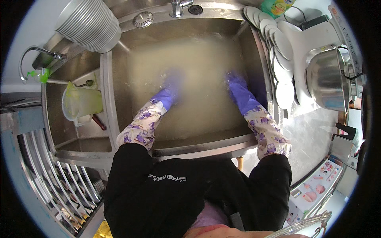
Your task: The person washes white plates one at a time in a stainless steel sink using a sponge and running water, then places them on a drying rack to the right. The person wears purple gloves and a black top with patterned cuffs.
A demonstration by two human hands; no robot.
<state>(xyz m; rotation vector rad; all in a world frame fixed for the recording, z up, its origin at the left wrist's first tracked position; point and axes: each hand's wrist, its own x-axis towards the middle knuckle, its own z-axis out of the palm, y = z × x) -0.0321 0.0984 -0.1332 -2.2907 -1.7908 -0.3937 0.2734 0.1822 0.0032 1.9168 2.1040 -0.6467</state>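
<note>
Both arms reach into a large stainless steel sink basin (190, 144) filled with cloudy water (202, 59). My left hand (172, 83), in a long purple rubber glove with a patterned sleeve, is sunk in the water left of the middle; its fingers are hidden. Near the basin's right wall, my right hand (235, 80) wears the matching glove and is also under the surface, blurred by the murky water. Whether either hand touches or holds something below cannot be seen. White plates (282, 71) lie overlapped along the right rim, outside the water.
A tall stack of bowls or plates (89, 26) stands at the upper left. The small left basin holds a plastic measuring jug (86, 101). A chrome faucet (177, 10) and a sink strainer (143, 20) are at the back. On the right is a steel mixing bowl (326, 80).
</note>
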